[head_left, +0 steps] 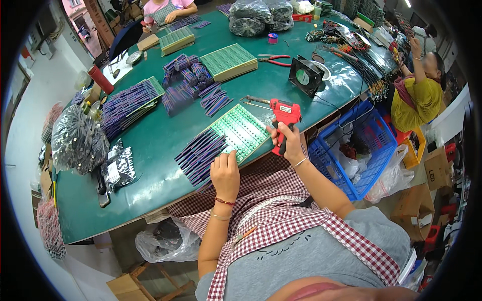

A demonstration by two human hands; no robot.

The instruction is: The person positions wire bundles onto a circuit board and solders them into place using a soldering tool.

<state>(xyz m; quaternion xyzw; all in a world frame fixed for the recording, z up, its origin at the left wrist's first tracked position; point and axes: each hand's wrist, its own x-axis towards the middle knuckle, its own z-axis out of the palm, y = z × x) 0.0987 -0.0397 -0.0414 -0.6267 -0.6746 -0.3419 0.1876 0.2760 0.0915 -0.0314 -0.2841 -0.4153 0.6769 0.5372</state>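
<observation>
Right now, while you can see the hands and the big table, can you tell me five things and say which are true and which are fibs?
1. The right hand is holding a red tool. True.
2. The left hand is holding the pliers. False: it is at the near edge of the green board, and the pliers lie on the table.
3. The fan on the table is black. True.
4. The blue basket sits on top of the table. False: it is beside the table, lower than the top.
5. The table has a green top. True.
</observation>
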